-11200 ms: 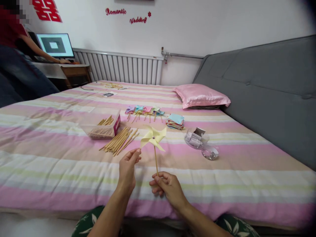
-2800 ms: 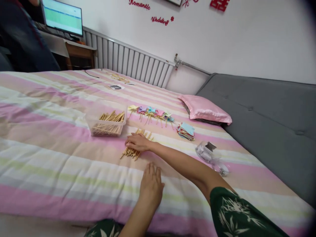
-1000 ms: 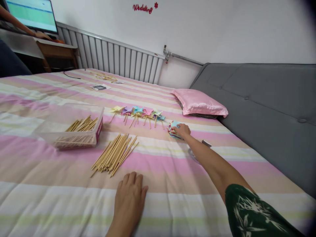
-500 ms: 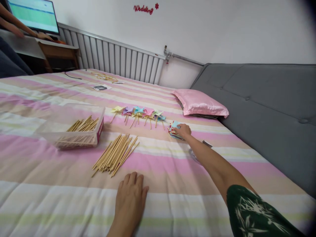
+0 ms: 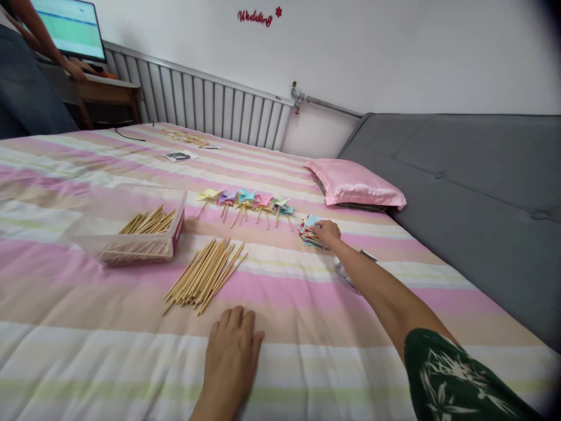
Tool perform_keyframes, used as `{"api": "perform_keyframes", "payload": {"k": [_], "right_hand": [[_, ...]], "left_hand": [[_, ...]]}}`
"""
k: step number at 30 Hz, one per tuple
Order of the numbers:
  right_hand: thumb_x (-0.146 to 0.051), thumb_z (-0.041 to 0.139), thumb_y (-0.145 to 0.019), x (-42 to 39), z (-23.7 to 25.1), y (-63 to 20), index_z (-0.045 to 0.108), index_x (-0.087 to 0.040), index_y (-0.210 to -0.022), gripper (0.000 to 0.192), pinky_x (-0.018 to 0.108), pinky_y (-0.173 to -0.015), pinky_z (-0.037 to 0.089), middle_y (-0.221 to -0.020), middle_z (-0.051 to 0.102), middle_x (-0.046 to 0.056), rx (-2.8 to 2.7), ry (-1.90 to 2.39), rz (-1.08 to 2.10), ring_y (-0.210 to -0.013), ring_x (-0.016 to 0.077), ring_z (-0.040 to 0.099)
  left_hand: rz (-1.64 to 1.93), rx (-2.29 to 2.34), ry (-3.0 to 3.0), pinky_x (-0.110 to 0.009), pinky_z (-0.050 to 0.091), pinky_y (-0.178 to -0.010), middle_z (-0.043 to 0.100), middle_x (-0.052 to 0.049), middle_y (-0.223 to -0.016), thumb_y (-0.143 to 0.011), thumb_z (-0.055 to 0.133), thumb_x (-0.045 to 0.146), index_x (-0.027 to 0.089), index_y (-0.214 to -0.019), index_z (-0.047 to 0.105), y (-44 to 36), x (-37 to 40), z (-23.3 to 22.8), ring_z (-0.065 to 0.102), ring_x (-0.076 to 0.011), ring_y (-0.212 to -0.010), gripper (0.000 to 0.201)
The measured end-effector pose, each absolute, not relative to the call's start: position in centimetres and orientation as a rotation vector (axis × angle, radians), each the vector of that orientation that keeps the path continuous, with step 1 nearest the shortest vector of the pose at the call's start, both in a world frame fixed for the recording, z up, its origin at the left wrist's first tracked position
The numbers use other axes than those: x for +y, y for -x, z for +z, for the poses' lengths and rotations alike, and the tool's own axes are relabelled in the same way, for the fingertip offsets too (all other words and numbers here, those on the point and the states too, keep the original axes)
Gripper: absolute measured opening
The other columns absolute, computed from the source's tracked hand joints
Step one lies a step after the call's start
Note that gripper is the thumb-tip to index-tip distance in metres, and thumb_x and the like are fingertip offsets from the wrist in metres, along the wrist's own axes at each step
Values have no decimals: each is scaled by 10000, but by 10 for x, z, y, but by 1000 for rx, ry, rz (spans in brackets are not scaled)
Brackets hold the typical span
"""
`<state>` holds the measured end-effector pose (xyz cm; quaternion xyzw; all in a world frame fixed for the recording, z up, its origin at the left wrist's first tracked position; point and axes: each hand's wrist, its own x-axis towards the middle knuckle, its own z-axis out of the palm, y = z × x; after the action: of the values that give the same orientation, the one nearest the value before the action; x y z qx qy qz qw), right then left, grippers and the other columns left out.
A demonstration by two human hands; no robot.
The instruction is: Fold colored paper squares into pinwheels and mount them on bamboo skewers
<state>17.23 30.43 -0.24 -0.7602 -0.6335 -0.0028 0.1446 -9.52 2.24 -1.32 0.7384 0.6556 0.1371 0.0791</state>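
Note:
My left hand (image 5: 232, 351) lies flat, palm down, on the striped bedspread (image 5: 87, 327) near the front edge and holds nothing. My right arm reaches far forward; my right hand (image 5: 326, 232) rests on top of a stack of coloured paper squares (image 5: 307, 232), fingers curled over it. Whether it grips a sheet I cannot tell. A loose bundle of wooden sticks (image 5: 204, 276) lies between the hands. Behind it a row of finished paper pinwheels (image 5: 245, 200) in yellow, purple, blue and pink lies on the bed.
A clear plastic box (image 5: 131, 231) with more sticks stands at left. A pink pillow (image 5: 355, 184) lies by the grey headboard (image 5: 482, 175). A clear container (image 5: 346, 275) peeks from under my right forearm. A person stands at a desk with a monitor (image 5: 70, 29) at far left.
Earlier I held a yellow pinwheel; it now lies in the row. My right hand moved from the sticks to the paper stack and has stayed there for the last second.

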Motion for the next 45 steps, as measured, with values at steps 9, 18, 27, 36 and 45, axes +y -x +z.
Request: {"api": "perform_keyframes", "payload": {"k": [9, 18, 27, 36, 45], "right_hand": [[-413, 584, -814, 303, 1, -181, 606, -188, -1106, 369, 387, -851, 459, -1125, 634, 78, -2085, 2159, 34, -998, 214, 597], [-310, 533, -877, 304, 6, -197, 539, -171, -1147, 304, 415, -844, 485, -1183, 550, 81, -2265, 2103, 122, -1009, 210, 567], [-318, 532, -877, 300, 8, -201, 538, -163, -1146, 311, 414, -835, 489, -1174, 554, 81, -2283, 2057, 180, -997, 210, 572], [-419, 564, -764, 298, 2, -190, 699, -249, -973, 302, 255, -745, 425, -1030, 694, 45, -2179, 2097, -29, -977, 225, 603], [-422, 567, -701, 297, 2, -192, 711, -275, -978, 345, 234, -649, 391, -1020, 708, 19, -2173, 2093, -87, -901, 206, 614]], "left_hand": [[423, 1964, -2215, -395, 380, -821, 602, -114, -1030, -859, 447, 232, 159, -982, 625, 96, 22, -12, 503, -267, -980, 228], [428, 1969, -2239, -383, 384, -813, 602, -109, -1016, -859, 444, 231, 166, -984, 619, 96, 21, -11, 515, -262, -977, 224], [426, 1969, -2240, -389, 386, -822, 605, -116, -1019, -855, 455, 225, 161, -977, 624, 96, 21, -11, 517, -270, -993, 218], [425, 1964, -2220, -389, 383, -822, 602, -114, -1025, -857, 446, 228, 161, -988, 619, 96, 21, -10, 512, -267, -993, 227], [441, 1967, -2233, -369, 383, -830, 604, -99, -995, -858, 449, 235, 176, -953, 621, 96, 21, -10, 514, -252, -996, 205]]}}
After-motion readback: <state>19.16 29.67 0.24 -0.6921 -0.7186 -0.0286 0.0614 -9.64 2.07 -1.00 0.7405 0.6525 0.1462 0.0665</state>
